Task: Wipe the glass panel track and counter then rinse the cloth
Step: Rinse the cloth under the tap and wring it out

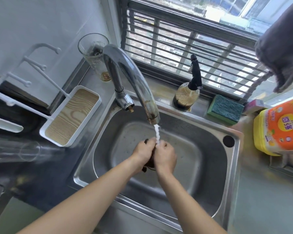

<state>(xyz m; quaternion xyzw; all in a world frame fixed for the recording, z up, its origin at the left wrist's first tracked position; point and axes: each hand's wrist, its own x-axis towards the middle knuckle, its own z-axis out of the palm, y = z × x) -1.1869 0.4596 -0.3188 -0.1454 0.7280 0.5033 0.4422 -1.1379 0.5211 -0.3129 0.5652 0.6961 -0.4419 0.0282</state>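
At far left a rack stands on the counter, clear of the splash. Further along, a glass waits behind the tap, whose stream falls into the sink. We hold both hands in the basin, so the runoff goes down the drain. Our left hand and right hand press together, each grip closed on the dark cloth bunched between them, right under the water; we judge the rinse is underway. To the right, a spray bottle, sponge and detergent tub sit within reach.
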